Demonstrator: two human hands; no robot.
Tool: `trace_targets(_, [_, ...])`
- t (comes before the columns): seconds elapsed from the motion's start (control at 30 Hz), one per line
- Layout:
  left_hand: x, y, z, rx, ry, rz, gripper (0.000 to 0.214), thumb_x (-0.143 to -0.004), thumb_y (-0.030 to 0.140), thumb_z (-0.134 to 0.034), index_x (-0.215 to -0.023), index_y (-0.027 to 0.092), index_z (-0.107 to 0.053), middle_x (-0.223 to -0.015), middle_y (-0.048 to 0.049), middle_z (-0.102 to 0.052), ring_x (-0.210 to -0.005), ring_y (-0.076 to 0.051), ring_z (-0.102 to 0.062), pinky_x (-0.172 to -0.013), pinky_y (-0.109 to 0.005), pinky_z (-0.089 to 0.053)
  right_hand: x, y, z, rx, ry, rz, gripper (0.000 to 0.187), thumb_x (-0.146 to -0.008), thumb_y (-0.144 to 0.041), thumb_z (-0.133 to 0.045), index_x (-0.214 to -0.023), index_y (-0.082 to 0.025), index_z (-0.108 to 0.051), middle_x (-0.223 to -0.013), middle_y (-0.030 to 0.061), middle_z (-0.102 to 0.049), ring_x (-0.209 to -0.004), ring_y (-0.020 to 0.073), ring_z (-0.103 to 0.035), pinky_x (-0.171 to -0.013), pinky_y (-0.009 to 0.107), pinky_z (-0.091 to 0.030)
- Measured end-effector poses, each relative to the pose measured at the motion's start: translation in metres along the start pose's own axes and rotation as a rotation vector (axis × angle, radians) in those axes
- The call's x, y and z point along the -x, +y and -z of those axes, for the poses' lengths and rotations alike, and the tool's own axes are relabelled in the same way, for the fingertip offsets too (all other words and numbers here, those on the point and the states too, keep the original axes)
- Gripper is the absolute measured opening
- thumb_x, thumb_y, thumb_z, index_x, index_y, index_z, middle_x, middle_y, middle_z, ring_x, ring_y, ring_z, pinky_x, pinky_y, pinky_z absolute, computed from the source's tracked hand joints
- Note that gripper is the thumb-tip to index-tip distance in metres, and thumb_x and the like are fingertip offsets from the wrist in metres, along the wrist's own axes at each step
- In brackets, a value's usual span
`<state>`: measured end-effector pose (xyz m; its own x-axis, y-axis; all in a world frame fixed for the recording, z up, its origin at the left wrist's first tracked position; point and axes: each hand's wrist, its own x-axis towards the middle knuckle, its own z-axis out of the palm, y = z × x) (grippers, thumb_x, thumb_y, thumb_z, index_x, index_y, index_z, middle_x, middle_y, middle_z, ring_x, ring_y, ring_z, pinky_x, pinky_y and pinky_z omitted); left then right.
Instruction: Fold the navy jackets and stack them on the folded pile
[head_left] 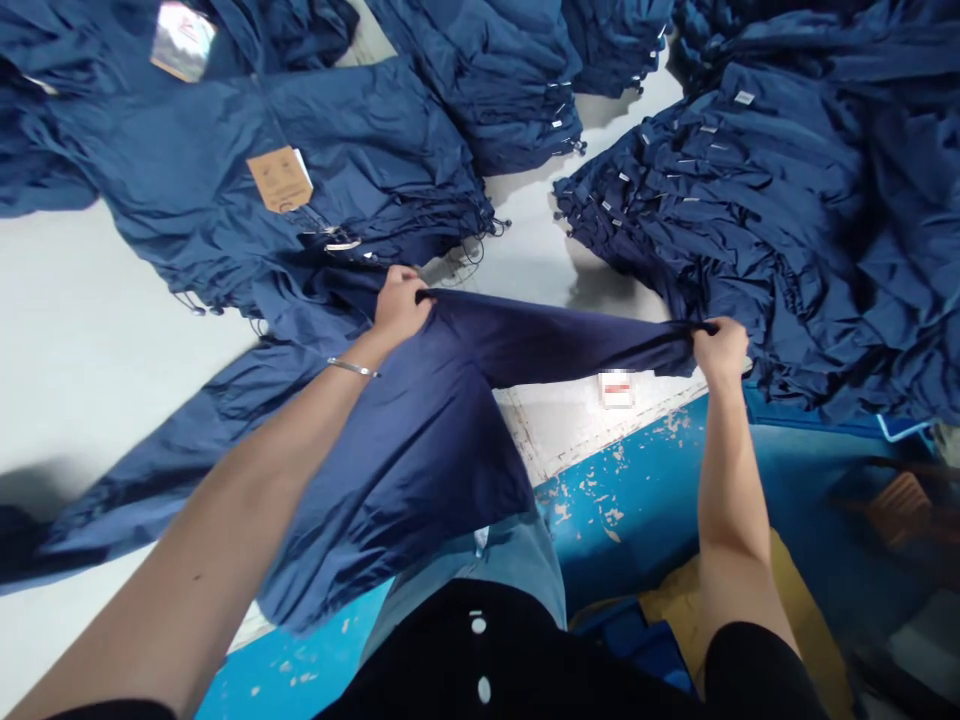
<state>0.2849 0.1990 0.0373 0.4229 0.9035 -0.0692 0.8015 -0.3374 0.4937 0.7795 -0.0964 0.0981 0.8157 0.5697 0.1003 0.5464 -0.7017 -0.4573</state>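
Observation:
A navy jacket (397,450) lies partly on the table and hangs over its front edge towards me. One of its sleeves (555,335) is drawn out straight to the right between my hands. My left hand (403,303), with a thin bracelet on the wrist, is closed on the fabric at the sleeve's upper end. At the far end, my right hand (721,350) grips the cuff. The other sleeve (172,460) stretches left across the table, partly behind my left forearm. Folds hide the jacket's collar area.
Behind the jacket lies a navy garment with a brown hang tag (280,180). A big pile of navy garments (795,200) fills the right side, and more stacks (495,80) lie at the back. The white table (60,320) has a chipped blue front (600,490).

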Motion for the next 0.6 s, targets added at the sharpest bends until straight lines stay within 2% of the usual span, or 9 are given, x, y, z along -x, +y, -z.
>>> trace_targets(0.1, [-0.018, 0.007, 0.002, 0.089, 0.09, -0.021, 0.046, -0.096, 0.044, -0.065, -0.129, 0.013, -0.07, -0.158, -0.0135, -0.051, -0.153, -0.027, -0.042, -0.129, -0.049, -0.035, -0.016, -0.012, -0.008, -0.103, 0.144, 0.094, 0.036, -0.085, -0.03, -0.066, -0.118, -0.015, -0.067, -0.12, 0.0178, -0.067, -0.106, 0.0296, -0.068, -0.102, 0.051, -0.057])
trace_targets(0.17, [-0.014, 0.009, -0.005, 0.113, 0.107, -0.025, 0.055, -0.094, 0.042, -0.07, -0.141, 0.015, -0.064, -0.169, -0.0128, -0.039, -0.159, -0.03, -0.032, -0.132, -0.053, -0.031, -0.007, -0.024, -0.027, -0.116, 0.124, 0.166, 0.042, -0.087, -0.029, -0.065, -0.126, -0.016, -0.062, -0.132, 0.0187, -0.06, -0.116, 0.0301, -0.065, -0.107, 0.052, -0.054])
trace_targets(0.23, [0.006, 0.011, -0.015, 0.102, 0.094, -0.05, 0.059, -0.094, 0.035, -0.068, -0.148, 0.014, -0.058, -0.176, -0.012, -0.026, -0.162, -0.031, -0.025, -0.134, -0.055, -0.026, 0.018, -0.039, -0.053, -0.082, 0.014, 0.222, 0.039, -0.089, -0.026, -0.063, -0.127, -0.017, -0.061, -0.137, 0.0189, -0.056, -0.127, 0.0317, -0.06, -0.114, 0.052, -0.05])
trace_targets(0.3, [0.037, 0.013, -0.028, 0.078, 0.067, -0.082, 0.06, -0.096, 0.029, -0.063, -0.153, 0.012, -0.053, -0.178, -0.0123, -0.02, -0.164, -0.03, -0.02, -0.135, -0.055, -0.023, 0.054, -0.058, -0.081, -0.035, -0.135, 0.257, 0.036, -0.091, -0.024, -0.062, -0.126, -0.016, -0.062, -0.139, 0.0202, -0.054, -0.134, 0.0336, -0.055, -0.117, 0.053, -0.046])
trace_targets(0.37, [0.074, 0.012, -0.042, 0.059, 0.034, -0.106, 0.059, -0.099, 0.03, -0.057, -0.156, 0.015, -0.051, -0.178, -0.0126, -0.023, -0.165, -0.031, -0.019, -0.134, -0.055, -0.022, 0.09, -0.076, -0.108, 0.008, -0.269, 0.282, 0.038, -0.091, -0.022, -0.061, -0.128, -0.013, -0.063, -0.143, 0.0235, -0.053, -0.137, 0.0353, -0.053, -0.118, 0.053, -0.044])
trace_targets(0.43, [0.106, 0.006, -0.054, 0.027, -0.032, -0.125, 0.06, -0.1, 0.031, -0.053, -0.158, 0.017, -0.049, -0.177, -0.0139, -0.027, -0.166, -0.034, -0.019, -0.133, -0.059, -0.022, 0.115, -0.087, -0.13, 0.046, -0.353, 0.342, 0.041, -0.092, -0.022, -0.06, -0.131, -0.012, -0.064, -0.151, 0.0253, -0.051, -0.142, 0.0363, -0.048, -0.122, 0.056, -0.037])
trace_targets(0.5, [0.126, -0.009, -0.061, -0.026, -0.105, -0.064, 0.061, -0.1, 0.033, -0.05, -0.16, 0.016, -0.049, -0.176, -0.0169, -0.03, -0.165, -0.038, -0.02, -0.132, -0.065, -0.02, 0.121, -0.085, -0.141, 0.088, -0.382, 0.354, 0.041, -0.093, -0.024, -0.058, -0.131, -0.014, -0.066, -0.154, 0.0239, -0.052, -0.146, 0.0371, -0.043, -0.125, 0.062, -0.029])
trace_targets(0.53, [0.132, -0.02, -0.063, -0.052, -0.134, -0.006, 0.062, -0.101, 0.033, -0.049, -0.16, 0.015, -0.049, -0.175, -0.0186, -0.031, -0.165, -0.04, -0.021, -0.131, -0.068, -0.019, 0.117, -0.078, -0.141, 0.106, -0.37, 0.306, 0.039, -0.093, -0.025, -0.057, -0.129, -0.014, -0.067, -0.153, 0.0232, -0.054, -0.146, 0.0376, -0.043, -0.124, 0.064, -0.026])
trace_targets(0.6, [0.134, -0.043, -0.063, -0.078, -0.162, 0.101, 0.063, -0.1, 0.035, -0.047, -0.159, 0.013, -0.05, -0.174, -0.0215, -0.033, -0.163, -0.042, -0.026, -0.13, -0.069, -0.021, 0.096, -0.053, -0.133, 0.128, -0.279, 0.112, 0.036, -0.092, -0.026, -0.054, -0.123, -0.014, -0.068, -0.145, 0.0234, -0.06, -0.142, 0.0382, -0.046, -0.122, 0.065, -0.029])
